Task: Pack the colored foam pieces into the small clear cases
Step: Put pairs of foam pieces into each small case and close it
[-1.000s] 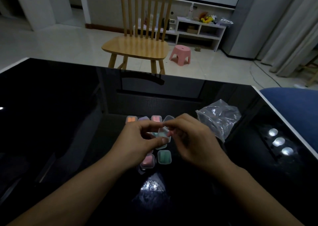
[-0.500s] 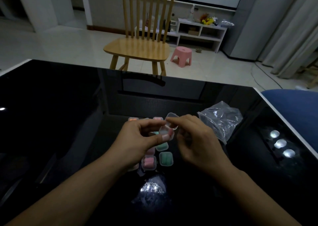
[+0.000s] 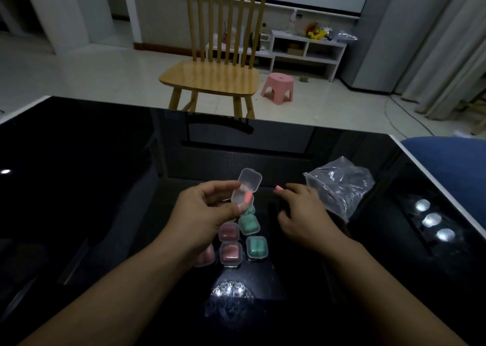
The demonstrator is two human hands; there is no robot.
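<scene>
The left hand (image 3: 207, 214) is pinching a small clear case (image 3: 243, 189) between thumb and fingers, holding it above the glossy black table (image 3: 79, 187); its hinged lid (image 3: 249, 180) is standing open at twelve o'clock, and one pink foam piece (image 3: 247, 197) is sitting inside against the right wall. At three o'clock from the case, well apart from it, the right hand (image 3: 302, 214) is pinching a second pink foam piece (image 3: 278, 188) at its fingertips, the other fingers curling loosely. At six o'clock under the held case, closed filled cases are lying on the table: two green cases (image 3: 249, 224) (image 3: 257, 247) and two pink cases (image 3: 229, 232) (image 3: 231, 254), partly hidden by the left hand. A crumpled clear plastic bag (image 3: 339, 182) is lying at two o'clock, just beside the right hand. A wooden chair (image 3: 210, 77) and a pink stool (image 3: 277, 86) are standing beyond the table's far edge.
</scene>
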